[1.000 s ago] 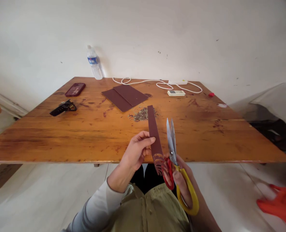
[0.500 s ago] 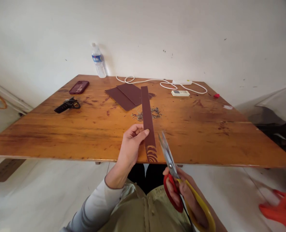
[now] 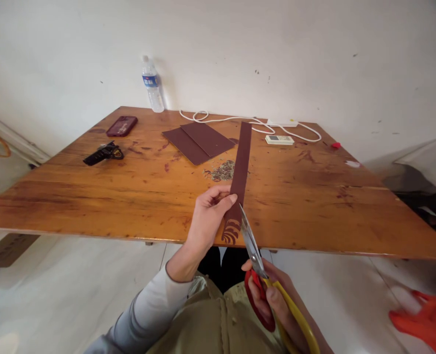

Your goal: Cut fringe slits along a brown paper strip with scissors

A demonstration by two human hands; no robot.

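Between thumb and fingers my left hand (image 3: 212, 211) pinches a long dark maroon paper strip (image 3: 242, 160). Curved cut-outs show at the strip's near end, above the table's front edge. My right hand (image 3: 276, 295) grips scissors (image 3: 252, 253) with one red and one yellow handle. The blades point up and away, their tips at the strip's right edge just below my left thumb; whether they touch the paper I cannot tell. Beyond my left hand lies a small heap of thin paper scraps (image 3: 223, 170). Two maroon sheets (image 3: 206, 140) overlap farther back.
On the wooden table (image 3: 313, 206) are a phone (image 3: 122, 126), a black strap-like item (image 3: 103, 153) and a water bottle (image 3: 152, 88) by the wall. A white cable (image 3: 225, 118), a power strip (image 3: 282, 123) and a remote (image 3: 279, 140) lie at the back. A red bag (image 3: 424, 314) is on the floor.
The strip's far end has swung right, and my left hand has shifted slightly right. The scissors have come left, from apart to the strip's right edge.
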